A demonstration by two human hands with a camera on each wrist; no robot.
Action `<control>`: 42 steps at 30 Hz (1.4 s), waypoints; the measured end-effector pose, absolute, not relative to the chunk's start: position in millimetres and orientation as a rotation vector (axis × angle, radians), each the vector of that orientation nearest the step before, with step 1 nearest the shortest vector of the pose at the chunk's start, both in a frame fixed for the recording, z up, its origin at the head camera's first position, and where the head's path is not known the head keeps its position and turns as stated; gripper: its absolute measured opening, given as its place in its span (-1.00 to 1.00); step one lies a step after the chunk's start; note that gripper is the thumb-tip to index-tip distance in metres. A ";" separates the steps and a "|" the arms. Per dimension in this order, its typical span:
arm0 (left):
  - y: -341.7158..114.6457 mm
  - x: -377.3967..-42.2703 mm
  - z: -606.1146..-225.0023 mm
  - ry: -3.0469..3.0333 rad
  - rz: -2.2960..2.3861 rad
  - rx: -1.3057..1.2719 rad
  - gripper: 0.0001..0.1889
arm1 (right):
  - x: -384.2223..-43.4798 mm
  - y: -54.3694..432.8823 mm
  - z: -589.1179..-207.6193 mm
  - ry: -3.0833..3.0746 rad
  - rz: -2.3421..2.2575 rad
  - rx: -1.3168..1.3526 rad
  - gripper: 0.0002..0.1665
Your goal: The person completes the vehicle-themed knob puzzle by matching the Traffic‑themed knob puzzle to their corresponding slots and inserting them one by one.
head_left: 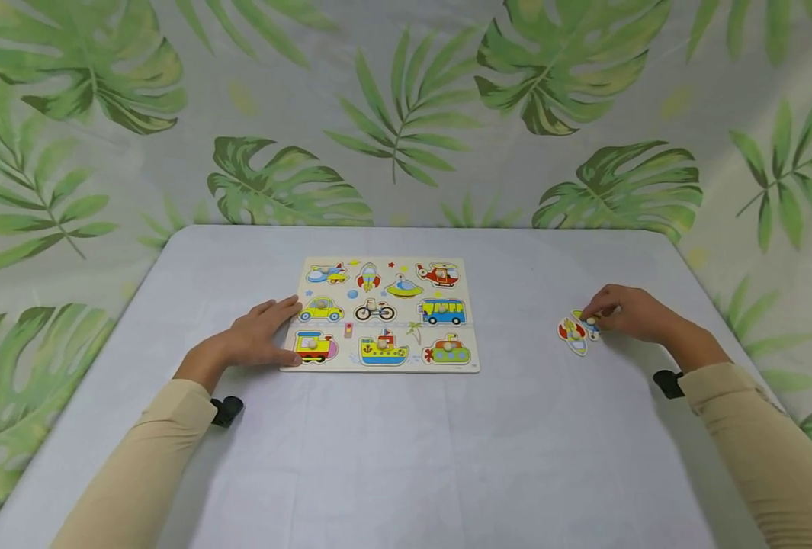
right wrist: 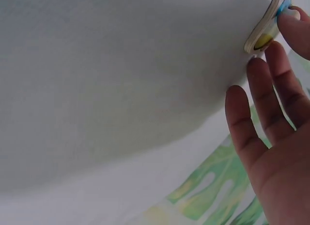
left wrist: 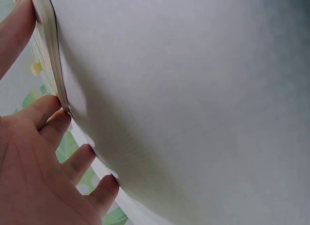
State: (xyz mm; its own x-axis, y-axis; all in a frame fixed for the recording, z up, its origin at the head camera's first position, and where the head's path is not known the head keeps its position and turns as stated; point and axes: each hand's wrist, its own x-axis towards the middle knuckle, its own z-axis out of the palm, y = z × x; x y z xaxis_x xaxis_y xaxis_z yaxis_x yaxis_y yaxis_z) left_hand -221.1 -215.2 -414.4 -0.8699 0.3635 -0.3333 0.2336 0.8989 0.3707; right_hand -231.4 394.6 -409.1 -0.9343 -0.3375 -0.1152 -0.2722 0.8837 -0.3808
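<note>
A wooden peg puzzle board (head_left: 406, 364) with vehicle pictures lies at the middle of the table. My left hand (head_left: 258, 335) rests at its left side, fingers spread and nearly straight. In the left wrist view, the thumb (left wrist: 17, 33) and forefinger touch the board's edge (left wrist: 51, 50). Over on the right, my right hand (head_left: 628, 311) pinches a yellow-and-blue puzzle piece (head_left: 592, 326) between thumb and forefinger. The right wrist view shows this piece's edge (right wrist: 264, 28) under the thumb, the other fingers extended. A red-and-yellow rocket piece (head_left: 573, 335) overlaps it in the head view.
A white cloth covers the table (head_left: 378, 457). Behind it hangs a leaf-patterned backdrop (head_left: 406, 114). Knobbed pieces sit in the board, among them a blue bus (head_left: 443, 311) and a yellow car (head_left: 321, 309). Each wrist carries a small black device (head_left: 228, 412).
</note>
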 end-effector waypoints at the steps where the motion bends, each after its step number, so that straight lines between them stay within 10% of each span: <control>1: -215.0 -220.9 -414.1 2.665 0.452 0.439 0.05 | -230.9 395.8 -408.9 2.878 -0.529 -0.473 -0.81; 42: -214.5 -220.8 -415.5 2.667 0.453 0.412 0.03 | -224.2 409.0 -409.1 2.975 -0.480 -0.382 -0.83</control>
State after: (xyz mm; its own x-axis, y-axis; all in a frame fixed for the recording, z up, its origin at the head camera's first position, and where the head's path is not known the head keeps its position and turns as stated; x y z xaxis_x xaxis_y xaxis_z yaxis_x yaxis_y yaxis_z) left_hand -220.8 -214.5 -415.5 -0.8754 0.3467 -0.3368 0.2160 0.9039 0.3692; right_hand -224.2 409.0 -409.1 -0.9631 -0.2621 -0.0621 -0.2293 0.9187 -0.3215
